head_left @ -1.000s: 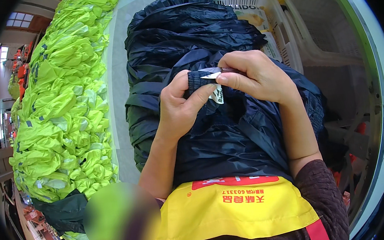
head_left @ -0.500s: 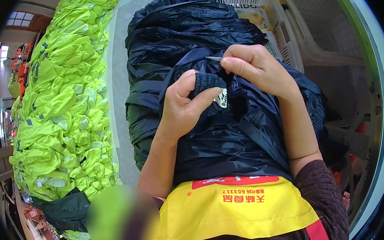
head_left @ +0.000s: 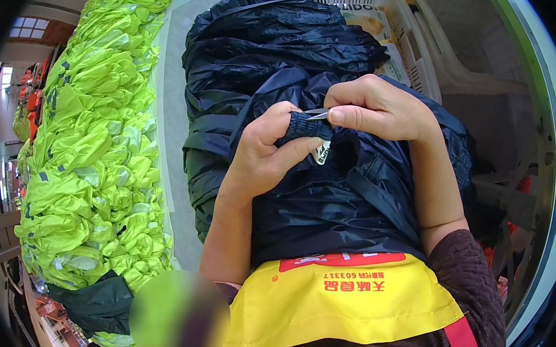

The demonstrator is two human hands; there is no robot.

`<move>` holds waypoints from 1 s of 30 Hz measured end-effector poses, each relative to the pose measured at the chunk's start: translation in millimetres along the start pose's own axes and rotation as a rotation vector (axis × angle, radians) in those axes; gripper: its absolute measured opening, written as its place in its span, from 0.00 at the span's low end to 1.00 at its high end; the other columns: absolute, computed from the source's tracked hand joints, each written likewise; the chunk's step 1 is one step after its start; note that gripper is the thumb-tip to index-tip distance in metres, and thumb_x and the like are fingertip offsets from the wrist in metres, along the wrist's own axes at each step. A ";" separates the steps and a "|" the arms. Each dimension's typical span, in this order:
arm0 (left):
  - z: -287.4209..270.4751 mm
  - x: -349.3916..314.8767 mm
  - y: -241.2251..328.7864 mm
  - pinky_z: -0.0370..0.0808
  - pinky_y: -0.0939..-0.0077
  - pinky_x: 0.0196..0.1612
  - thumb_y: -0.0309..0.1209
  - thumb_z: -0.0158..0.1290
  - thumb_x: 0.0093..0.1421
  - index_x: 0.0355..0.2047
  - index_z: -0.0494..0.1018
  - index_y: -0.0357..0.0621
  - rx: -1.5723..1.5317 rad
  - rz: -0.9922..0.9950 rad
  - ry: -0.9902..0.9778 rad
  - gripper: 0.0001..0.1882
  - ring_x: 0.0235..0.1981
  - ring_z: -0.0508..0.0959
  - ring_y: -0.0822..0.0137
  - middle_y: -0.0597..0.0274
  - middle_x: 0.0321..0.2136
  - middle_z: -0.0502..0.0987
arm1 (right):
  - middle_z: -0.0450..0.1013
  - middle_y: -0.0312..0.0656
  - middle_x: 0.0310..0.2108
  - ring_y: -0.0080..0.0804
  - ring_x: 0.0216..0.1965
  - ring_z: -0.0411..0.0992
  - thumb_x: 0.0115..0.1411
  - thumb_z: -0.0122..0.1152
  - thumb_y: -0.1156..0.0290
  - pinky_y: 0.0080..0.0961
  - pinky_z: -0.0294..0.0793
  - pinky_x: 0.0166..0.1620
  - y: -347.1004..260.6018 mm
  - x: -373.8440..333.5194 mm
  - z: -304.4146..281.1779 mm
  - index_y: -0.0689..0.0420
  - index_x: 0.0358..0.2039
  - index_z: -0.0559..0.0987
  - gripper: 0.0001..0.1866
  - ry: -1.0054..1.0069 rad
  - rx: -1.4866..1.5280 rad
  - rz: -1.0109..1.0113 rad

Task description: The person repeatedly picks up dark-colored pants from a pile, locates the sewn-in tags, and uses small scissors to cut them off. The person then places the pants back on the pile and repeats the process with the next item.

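A dark navy garment (head_left: 334, 215) of thin shiny fabric lies across my lap, over a pile of similar dark fabric. My left hand (head_left: 259, 152) pinches its gathered elastic edge (head_left: 306, 127) between thumb and fingers. Below that thumb, a small white label (head_left: 322, 152) with dark print shows on the edge. In my right hand (head_left: 381, 110) are slim metal thread snips (head_left: 316, 113), with thumb and fingers closed round them. Their two thin points face left, right at the elastic edge beside my left fingertips. My right fingers hide the rest of the snips.
Bright yellow-green garments (head_left: 92, 170) form a long heap along the left, with a dark green piece (head_left: 94, 302) at its near end. Behind the navy pile (head_left: 266, 42) stands a white slotted plastic basket (head_left: 412, 43). A yellow apron (head_left: 342, 306) covers my front.
My right hand has come down and nearer, bringing the snips from above the fabric to the elastic edge. Two points now show apart. My left hand keeps its pinch, nearly in place.
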State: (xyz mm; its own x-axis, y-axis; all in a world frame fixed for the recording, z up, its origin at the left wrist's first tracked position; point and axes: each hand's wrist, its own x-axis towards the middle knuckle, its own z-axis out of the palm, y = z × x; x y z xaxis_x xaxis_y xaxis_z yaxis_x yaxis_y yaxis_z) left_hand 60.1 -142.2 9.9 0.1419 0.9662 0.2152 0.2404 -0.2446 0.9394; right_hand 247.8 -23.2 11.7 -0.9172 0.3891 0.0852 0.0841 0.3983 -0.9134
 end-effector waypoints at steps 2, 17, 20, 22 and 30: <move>0.4 -0.2 -0.8 0.64 0.81 0.29 0.21 0.57 0.50 0.33 0.75 0.37 -0.007 0.006 -0.004 0.08 0.27 0.69 0.73 0.66 0.24 0.69 | 0.64 0.36 0.15 0.24 0.18 0.61 0.60 0.49 0.50 0.21 0.58 0.22 0.8 0.4 -0.1 0.62 0.24 0.74 0.25 -0.015 -0.001 -0.001; 10.2 4.9 -6.9 0.68 0.77 0.32 0.20 0.58 0.49 0.30 0.73 0.35 0.115 0.133 0.080 0.08 0.28 0.72 0.66 0.60 0.27 0.72 | 0.67 0.32 0.20 0.16 0.23 0.64 0.49 0.67 0.69 0.15 0.61 0.26 -12.0 8.4 33.4 0.61 0.31 0.79 0.11 0.379 0.135 -0.065; 9.3 5.8 -5.7 0.69 0.78 0.34 0.20 0.57 0.49 0.31 0.73 0.35 0.123 0.103 0.061 0.08 0.29 0.73 0.67 0.60 0.28 0.73 | 0.70 0.35 0.22 0.19 0.24 0.67 0.50 0.66 0.73 0.16 0.64 0.27 -6.0 10.9 36.6 0.60 0.28 0.78 0.07 0.414 0.188 -0.127; 9.3 5.0 -6.4 0.69 0.78 0.33 0.20 0.57 0.49 0.31 0.73 0.35 0.104 0.072 0.080 0.08 0.29 0.73 0.68 0.60 0.27 0.72 | 0.70 0.36 0.23 0.22 0.24 0.68 0.49 0.66 0.74 0.17 0.65 0.28 -9.2 11.5 37.4 0.60 0.26 0.77 0.06 0.495 0.095 -0.199; 6.9 5.7 -9.9 0.68 0.82 0.33 0.20 0.57 0.51 0.30 0.74 0.36 0.129 0.070 0.119 0.06 0.29 0.72 0.73 0.64 0.27 0.72 | 0.70 0.39 0.24 0.31 0.24 0.69 0.45 0.64 0.76 0.20 0.68 0.27 -7.6 12.4 34.7 0.59 0.26 0.76 0.07 0.579 -0.164 -0.516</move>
State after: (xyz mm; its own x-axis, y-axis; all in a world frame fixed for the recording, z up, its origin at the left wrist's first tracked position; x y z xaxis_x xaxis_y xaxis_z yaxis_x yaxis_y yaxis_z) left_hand 65.2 -134.8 0.0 0.0500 0.9473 0.3165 0.3559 -0.3130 0.8806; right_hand 222.2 -50.2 5.9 -0.5111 0.4746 0.7166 -0.1990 0.7457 -0.6358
